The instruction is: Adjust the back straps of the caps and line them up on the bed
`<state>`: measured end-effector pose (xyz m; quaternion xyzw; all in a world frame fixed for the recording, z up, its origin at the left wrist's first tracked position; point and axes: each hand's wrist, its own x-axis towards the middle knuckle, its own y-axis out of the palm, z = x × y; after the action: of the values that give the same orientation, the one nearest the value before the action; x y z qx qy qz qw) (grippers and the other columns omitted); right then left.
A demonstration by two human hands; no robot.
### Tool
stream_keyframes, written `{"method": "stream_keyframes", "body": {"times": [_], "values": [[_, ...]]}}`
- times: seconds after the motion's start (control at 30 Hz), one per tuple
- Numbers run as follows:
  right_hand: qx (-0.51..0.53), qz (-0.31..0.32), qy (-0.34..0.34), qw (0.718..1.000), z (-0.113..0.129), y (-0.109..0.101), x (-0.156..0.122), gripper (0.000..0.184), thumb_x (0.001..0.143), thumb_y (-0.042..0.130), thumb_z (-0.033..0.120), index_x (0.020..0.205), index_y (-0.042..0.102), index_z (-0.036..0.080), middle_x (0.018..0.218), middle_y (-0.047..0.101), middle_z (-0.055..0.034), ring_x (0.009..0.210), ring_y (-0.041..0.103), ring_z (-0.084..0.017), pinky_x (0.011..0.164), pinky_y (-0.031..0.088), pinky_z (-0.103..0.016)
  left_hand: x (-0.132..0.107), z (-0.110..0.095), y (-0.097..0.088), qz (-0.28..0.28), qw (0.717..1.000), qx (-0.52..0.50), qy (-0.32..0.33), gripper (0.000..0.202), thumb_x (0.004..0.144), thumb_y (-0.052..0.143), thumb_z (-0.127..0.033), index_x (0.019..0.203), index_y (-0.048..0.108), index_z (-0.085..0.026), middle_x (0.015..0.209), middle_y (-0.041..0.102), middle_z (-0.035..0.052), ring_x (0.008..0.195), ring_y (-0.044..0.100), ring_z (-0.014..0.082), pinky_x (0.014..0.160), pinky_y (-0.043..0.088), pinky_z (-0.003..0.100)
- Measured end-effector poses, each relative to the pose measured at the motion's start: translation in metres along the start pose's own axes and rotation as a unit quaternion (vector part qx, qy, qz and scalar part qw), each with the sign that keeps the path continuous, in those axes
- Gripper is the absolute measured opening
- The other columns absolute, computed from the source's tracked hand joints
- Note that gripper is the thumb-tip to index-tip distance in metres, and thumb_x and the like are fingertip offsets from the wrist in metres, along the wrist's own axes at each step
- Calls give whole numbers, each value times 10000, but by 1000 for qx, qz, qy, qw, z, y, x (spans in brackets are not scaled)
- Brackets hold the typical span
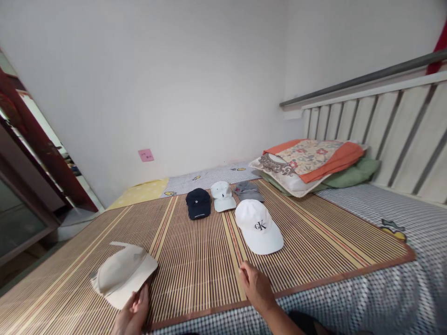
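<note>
My left hand [134, 309] rests at the near edge of a beige cap [122, 274] lying on the striped bamboo mat [195, 260], with its fingers touching the cap's brim. My right hand [254, 284] lies on the mat with its fingers curled loosely and nothing in it, just short of a white cap [258, 226] with a black logo. Farther back lie a navy cap [198, 203], a smaller white cap [222, 195] and a grey cap [247, 190] in a row.
The mat covers a bed with a checked sheet [366, 288]. Folded blankets and a pillow [310, 165] are piled at the back right by a slatted rail [384, 125]. A white wall stands behind, with a dark wooden door frame [31, 153] on the left.
</note>
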<state>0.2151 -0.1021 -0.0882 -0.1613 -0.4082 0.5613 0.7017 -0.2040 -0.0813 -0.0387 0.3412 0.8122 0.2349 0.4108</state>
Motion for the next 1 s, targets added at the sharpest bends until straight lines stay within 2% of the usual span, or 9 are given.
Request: {"method": "stream_keyframes", "body": {"times": [0.1, 0.2, 0.3, 0.47, 0.57, 0.67, 0.73, 0.9, 1.0], "values": [[-12, 9, 17, 1000, 5, -2, 2, 269, 1055, 396, 315, 954, 624, 214, 825, 747, -59, 694, 711, -208, 577, 352, -259, -12, 3, 13, -30, 999, -23, 14, 712, 899, 409, 98, 1515, 514, -243, 908, 773, 0, 691, 758, 127, 716, 654, 202], [-24, 16, 32, 999, 10, -4, 4, 205, 1033, 443, 270, 920, 605, 216, 803, 742, -48, 693, 711, -204, 571, 334, -253, -25, 10, 28, -52, 998, -32, 20, 675, 901, 402, 102, 1437, 581, -268, 858, 748, -19, 651, 735, 120, 646, 637, 187], [-36, 22, 47, 998, 14, -5, 6, 163, 1019, 475, 219, 899, 585, 216, 799, 739, -44, 708, 720, -208, 572, 323, -254, -33, 19, 40, -54, 998, -31, 20, 664, 891, 416, 122, 1397, 597, -267, 826, 722, -41, 638, 721, 107, 643, 631, 169], [-52, 36, 62, 996, 17, -7, 8, 139, 1007, 511, 179, 892, 577, 221, 809, 742, -31, 712, 727, -196, 567, 305, -253, -51, 41, 60, -18, 999, -30, 7, 531, 934, 458, 78, 1334, 632, -226, 883, 733, -11, 738, 749, 125, 707, 657, 206], [-60, 47, 69, 995, 16, -6, 11, 131, 1004, 529, 169, 897, 584, 220, 793, 743, -27, 711, 732, -193, 565, 290, -251, -72, 56, 82, 8, 999, -30, -10, 494, 940, 484, 61, 1325, 624, -215, 905, 732, -3, 758, 748, 128, 741, 668, 229], [-59, 59, 77, 994, 14, -5, 13, 121, 1012, 538, 184, 910, 592, 221, 770, 747, -20, 685, 734, -192, 558, 283, -250, -93, 67, 109, 25, 999, -25, -21, 356, 963, 489, 31, 1203, 648, -178, 884, 729, 4, 757, 751, 126, 713, 664, 208], [-55, 64, 81, 993, 13, -5, 13, 113, 1020, 532, 189, 932, 595, 222, 778, 757, -19, 687, 741, -194, 561, 289, -248, -104, 71, 126, 41, 999, -22, -27, 279, 953, 517, 21, 1104, 660, -165, 892, 743, 21, 783, 761, 139, 714, 669, 219], [-55, 73, 88, 992, 13, -5, 13, 107, 1010, 513, 153, 958, 577, 220, 860, 780, -44, 793, 766, -218, 601, 317, -249, -130, 74, 164, 89, 995, 9, -38, 235, 908, 519, 32, 965, 658, -149, 868, 746, 47, 762, 754, 143, 628, 639, 184], [-59, 92, 80, 991, 12, -5, 14, 144, 1026, 485, 207, 900, 551, 231, 786, 746, -33, 704, 736, -211, 569, 307, -248, -147, 78, 187, 108, 992, 27, -57, 229, 905, 505, 29, 929, 656, -142, 829, 731, 49, 714, 730, 138, 595, 628, 192]]}}
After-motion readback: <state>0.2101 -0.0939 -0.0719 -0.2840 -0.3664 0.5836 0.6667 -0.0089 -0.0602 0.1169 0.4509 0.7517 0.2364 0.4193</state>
